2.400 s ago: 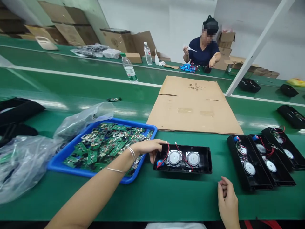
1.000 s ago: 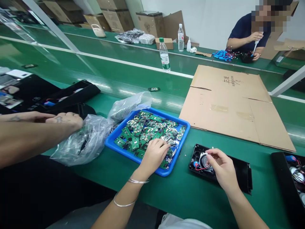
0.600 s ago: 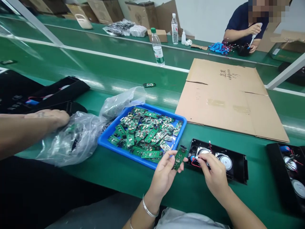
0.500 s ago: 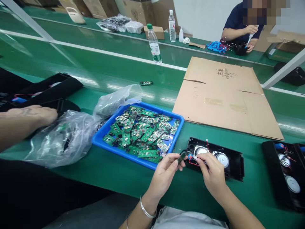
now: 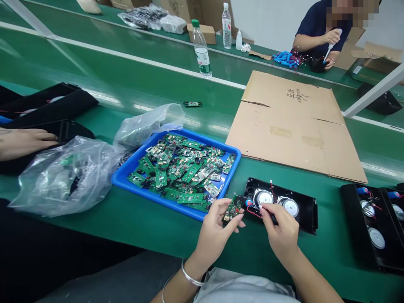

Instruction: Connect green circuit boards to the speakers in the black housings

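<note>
My left hand [image 5: 217,223] is closed on a small green circuit board [image 5: 232,209], whose face with a red part and gold pads shows. My right hand [image 5: 280,225] pinches a small white wire connector [image 5: 260,206], partly hidden by the fingertips, just above the black speaker housing [image 5: 303,227]. Two round speakers [image 5: 262,198] sit in this housing. Beside them are a blue cylindrical part [image 5: 249,203] with red wires and another white plug [image 5: 270,182] on a red lead. The board and the connector are apart.
A blue tray [image 5: 233,172] heaped with circuit boards stands left of the housing. Plastic bags [image 5: 69,176] and a co-worker's hand [image 5: 28,143] are further left. Flattened cardboard [image 5: 293,126] lies behind, more housings [image 5: 362,227] to the right. Another person works across the bench.
My left hand has turned the circuit board so its face shows more. My right hand still pinches the connector. The view has shifted slightly, and the co-worker's hand at left has moved further left.
</note>
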Demonstrator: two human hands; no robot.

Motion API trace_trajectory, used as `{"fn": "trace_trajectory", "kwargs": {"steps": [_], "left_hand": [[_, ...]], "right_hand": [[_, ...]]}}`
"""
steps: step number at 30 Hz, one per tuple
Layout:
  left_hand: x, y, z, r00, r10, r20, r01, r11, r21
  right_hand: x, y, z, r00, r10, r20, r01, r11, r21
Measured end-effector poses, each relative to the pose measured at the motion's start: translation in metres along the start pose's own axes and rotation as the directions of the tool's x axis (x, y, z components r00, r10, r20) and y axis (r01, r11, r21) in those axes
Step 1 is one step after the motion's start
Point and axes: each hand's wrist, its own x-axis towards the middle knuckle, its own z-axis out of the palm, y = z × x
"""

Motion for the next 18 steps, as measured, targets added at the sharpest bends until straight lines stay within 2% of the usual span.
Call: {"fn": "trace_trajectory", "kwargs": {"steps": [4, 7, 12, 18], "left_hand": [[0.002, 0.004, 0.0, 0.997, 0.038, 0.072, -0.044, 0.996, 0.08], [0.001, 0.006, -0.001, 0.993, 0.049, 0.112, -0.061, 0.992, 0.109], [-0.004, 0.002, 0.001, 0.991, 0.09, 0.094, -0.088, 0.996, -0.032], [-0.004, -0.012, 0.002, 0.991, 0.045, 0.126, -0.01, 0.965, -0.262]], "right_hand": [[0.003, -0.004, 0.002, 0.994, -0.062, 0.086, 0.059, 0.998, 0.038], [0.004, -0.007, 0.005, 0.991, -0.096, 0.09, 0.091, 0.994, 0.057], [0.005, -0.013, 0.011, 0.993, -0.099, 0.064, 0.097, 0.995, 0.033], [0.004, -0.015, 0.016, 0.996, -0.085, 0.027, 0.084, 0.996, 0.023]]}}
